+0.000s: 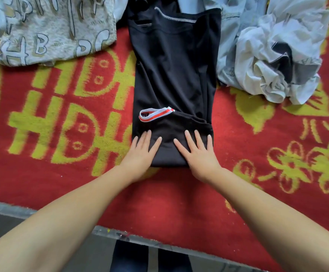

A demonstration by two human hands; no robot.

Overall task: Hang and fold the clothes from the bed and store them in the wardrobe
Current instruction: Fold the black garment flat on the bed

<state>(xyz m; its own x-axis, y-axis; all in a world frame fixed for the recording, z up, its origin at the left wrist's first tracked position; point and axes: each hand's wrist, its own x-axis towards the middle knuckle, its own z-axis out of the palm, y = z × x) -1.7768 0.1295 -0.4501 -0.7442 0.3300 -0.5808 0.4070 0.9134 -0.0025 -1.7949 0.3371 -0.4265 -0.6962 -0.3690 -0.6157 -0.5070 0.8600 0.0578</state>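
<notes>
A black T-shirt (174, 75) lies lengthwise on the bed, its sides folded in to a narrow strip, with a red and white striped collar (155, 113) showing near its near end. My left hand (142, 152) rests flat on the shirt's near left corner, fingers spread. My right hand (198, 154) presses flat on the near right part, fingers also apart. Neither hand grips the cloth.
A red blanket with yellow patterns (61, 114) covers the bed. A folded grey printed garment (51, 30) lies at the far left. A crumpled pile of pale blue and white clothes (273, 55) sits at the far right. The bed's grey edge (120, 235) runs along the near side.
</notes>
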